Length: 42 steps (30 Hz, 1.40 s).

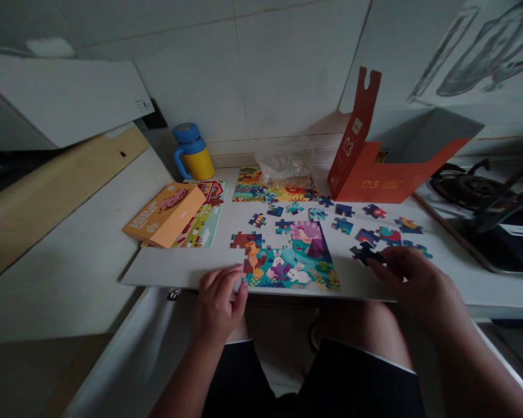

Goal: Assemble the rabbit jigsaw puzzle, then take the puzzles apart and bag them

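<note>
My right hand (418,281) pinches a dark jigsaw puzzle piece (366,253) between thumb and fingers, just above the white tabletop. A partly joined jigsaw puzzle (303,261) with rabbits, a fox-like animal and a purple tent lies in front of me. Its upper left is a gap with bare table showing. My left hand (220,296) rests at the table's front edge against the puzzle's lower left corner, fingers loosely bent, thumb apart, nothing visible in them. Several loose puzzle pieces (342,225) lie scattered behind and to the right of the puzzle, some near my right hand.
An orange card box (387,180) stands open at the back right, beside a gas stove (466,186). Crumpled clear plastic (285,159) covers part of another picture (244,191). At left are a yellow-orange box (168,212), a picture sheet (207,229) and a blue-yellow mug (194,152).
</note>
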{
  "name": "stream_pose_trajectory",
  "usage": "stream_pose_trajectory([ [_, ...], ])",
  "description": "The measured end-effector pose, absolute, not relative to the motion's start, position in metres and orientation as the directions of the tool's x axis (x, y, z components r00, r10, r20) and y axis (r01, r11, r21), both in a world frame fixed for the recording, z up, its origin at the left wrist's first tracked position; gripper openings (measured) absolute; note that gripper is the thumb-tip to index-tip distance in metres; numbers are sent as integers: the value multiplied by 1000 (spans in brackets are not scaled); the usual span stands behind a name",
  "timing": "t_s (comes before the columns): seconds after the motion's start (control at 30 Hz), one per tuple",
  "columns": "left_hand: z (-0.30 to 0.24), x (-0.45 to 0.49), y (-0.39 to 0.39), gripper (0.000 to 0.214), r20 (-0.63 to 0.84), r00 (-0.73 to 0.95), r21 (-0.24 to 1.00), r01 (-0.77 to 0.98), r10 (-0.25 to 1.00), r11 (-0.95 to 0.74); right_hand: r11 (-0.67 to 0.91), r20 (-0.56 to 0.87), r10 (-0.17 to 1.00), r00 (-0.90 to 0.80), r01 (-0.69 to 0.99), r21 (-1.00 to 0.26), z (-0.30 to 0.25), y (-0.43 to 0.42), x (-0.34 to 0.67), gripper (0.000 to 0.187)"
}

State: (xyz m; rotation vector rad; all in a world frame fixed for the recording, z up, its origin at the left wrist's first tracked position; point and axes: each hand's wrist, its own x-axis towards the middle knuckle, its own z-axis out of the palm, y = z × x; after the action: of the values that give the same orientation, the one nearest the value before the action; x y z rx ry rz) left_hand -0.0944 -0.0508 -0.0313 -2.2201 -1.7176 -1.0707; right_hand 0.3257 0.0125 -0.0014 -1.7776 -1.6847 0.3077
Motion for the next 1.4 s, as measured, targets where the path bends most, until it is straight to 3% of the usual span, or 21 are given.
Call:
stream_pose_trajectory([
  [0.1,-6,-100,-23,18,588,17,369,884,808,-287,146,299,951,81,734,-663,2,22,294,39],
  [0.2,14,-116,27,24,495,2,336,922,869,-194,201,277,961,13,653,-730,1,35,265,36],
  [0.33,29,-146,108,34,336,12,165,984,942,-72,204,228,972,-52,666,-718,-4,43,251,33],
  [0.43,33,-163,157,40,125,-68,1,998,990,68,214,229,971,-71,688,-693,-5,41,252,33],
  [0.7,30,-175,205,48,92,-123,12,992,988,123,233,240,967,-86,679,-697,-3,41,253,30],
  [0.9,27,-196,209,55,-14,-193,146,970,981,193,238,245,966,-89,683,-691,-2,42,254,30],
  [1.1,29,-209,190,47,-129,-200,259,939,971,228,234,237,967,-91,682,-693,-1,41,253,30],
  [1.17,31,-207,175,48,-163,-207,399,880,965,257,233,240,967,-87,684,-691,-2,41,253,31],
  [1.27,34,-197,144,51,-214,-124,734,634,969,243,241,250,964,-88,685,-687,-4,41,254,33],
  [1.4,38,-173,97,52,-149,-124,938,297,981,180,245,251,963,-95,694,-677,-5,42,254,33],
])
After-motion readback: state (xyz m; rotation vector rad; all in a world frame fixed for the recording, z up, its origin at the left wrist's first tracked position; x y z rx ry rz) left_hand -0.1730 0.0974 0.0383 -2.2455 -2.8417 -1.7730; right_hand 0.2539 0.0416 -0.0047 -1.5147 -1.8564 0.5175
